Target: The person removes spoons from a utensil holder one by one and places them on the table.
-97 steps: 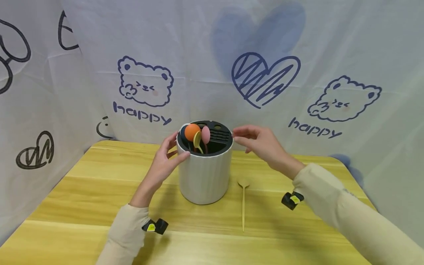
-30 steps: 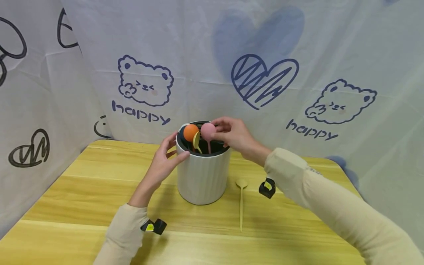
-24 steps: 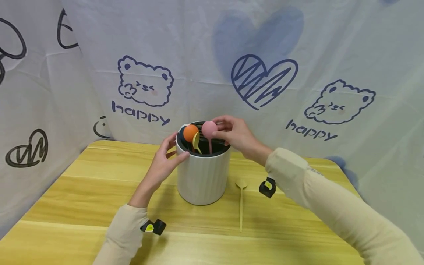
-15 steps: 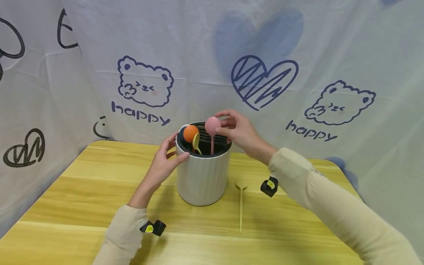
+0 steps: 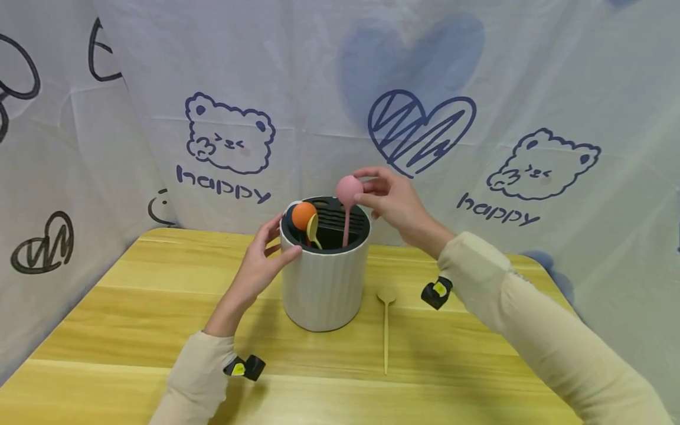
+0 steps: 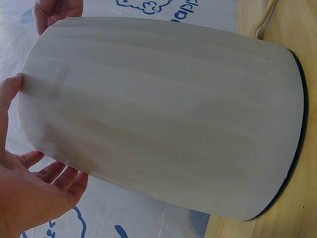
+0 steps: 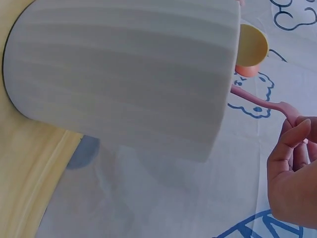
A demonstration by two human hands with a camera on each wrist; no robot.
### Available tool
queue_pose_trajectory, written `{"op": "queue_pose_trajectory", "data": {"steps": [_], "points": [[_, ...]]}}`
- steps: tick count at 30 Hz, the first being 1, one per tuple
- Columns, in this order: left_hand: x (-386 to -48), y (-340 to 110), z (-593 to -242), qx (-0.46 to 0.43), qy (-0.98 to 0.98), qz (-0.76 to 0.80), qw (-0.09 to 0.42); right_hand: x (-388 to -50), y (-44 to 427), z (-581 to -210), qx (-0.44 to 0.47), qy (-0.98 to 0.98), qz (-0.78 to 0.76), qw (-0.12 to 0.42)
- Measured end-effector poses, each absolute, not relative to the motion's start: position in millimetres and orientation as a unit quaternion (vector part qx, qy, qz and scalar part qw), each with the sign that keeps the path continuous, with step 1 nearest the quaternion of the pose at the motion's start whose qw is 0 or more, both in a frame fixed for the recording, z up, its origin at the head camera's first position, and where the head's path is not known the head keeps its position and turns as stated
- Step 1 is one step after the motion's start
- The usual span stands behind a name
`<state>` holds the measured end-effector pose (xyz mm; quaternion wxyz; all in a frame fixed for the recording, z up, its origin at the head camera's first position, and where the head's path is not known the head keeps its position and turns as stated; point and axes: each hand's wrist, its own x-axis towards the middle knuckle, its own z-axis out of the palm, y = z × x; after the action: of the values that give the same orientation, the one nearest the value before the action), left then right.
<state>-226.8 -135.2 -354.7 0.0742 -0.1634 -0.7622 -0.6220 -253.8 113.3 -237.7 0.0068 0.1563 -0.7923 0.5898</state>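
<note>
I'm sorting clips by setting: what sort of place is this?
Probably a staged tabletop corner indoors: a wood-grain table backed by a hung, printed cloth backdrop, with a white utensil holder on it.

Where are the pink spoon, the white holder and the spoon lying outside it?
Pink spoon (image 5: pixel 348 190): head view, on its round bowl.
White holder (image 5: pixel 323 289): head view, on its ribbed outer wall.
Spoon lying flat (image 5: pixel 386 330): head view, on its thin handle.

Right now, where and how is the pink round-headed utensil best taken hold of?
Probably by the edge of its round head, from the right, where the right hand pinches it: the head stands clear above the white cylindrical holder, while the slim handle runs down inside.
</note>
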Motion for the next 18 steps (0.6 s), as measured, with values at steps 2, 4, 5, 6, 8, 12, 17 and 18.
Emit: {"op": "queue_pose_trajectory", "data": {"steps": [2,4,5,6,8,12,17,18], "points": [[-227,-135,-355,-0.163,-0.763,-0.622,0.075,-254,114,-237,0.161,-0.79,0.592,0.012],[-226,-135,-354,-0.163,-0.763,-0.621,0.076,-255,116,-236,0.167,-0.788,0.592,0.017],[-226,-135,-354,-0.163,-0.763,-0.621,0.076,-255,116,-236,0.169,-0.787,0.593,0.019],[-226,-135,-354,-0.163,-0.763,-0.621,0.076,-255,117,-236,0.171,-0.785,0.595,0.021],[-226,-135,-354,-0.165,-0.762,-0.621,0.077,-255,118,-235,0.174,-0.782,0.598,0.024],[-226,-135,-355,-0.168,-0.761,-0.621,0.079,-255,120,-230,0.175,-0.775,0.607,0.033],[-227,-135,-356,-0.168,-0.761,-0.622,0.079,-255,122,-224,0.177,-0.764,0.619,0.043],[-227,-135,-356,-0.168,-0.761,-0.622,0.079,-255,122,-223,0.176,-0.762,0.621,0.044]]}}
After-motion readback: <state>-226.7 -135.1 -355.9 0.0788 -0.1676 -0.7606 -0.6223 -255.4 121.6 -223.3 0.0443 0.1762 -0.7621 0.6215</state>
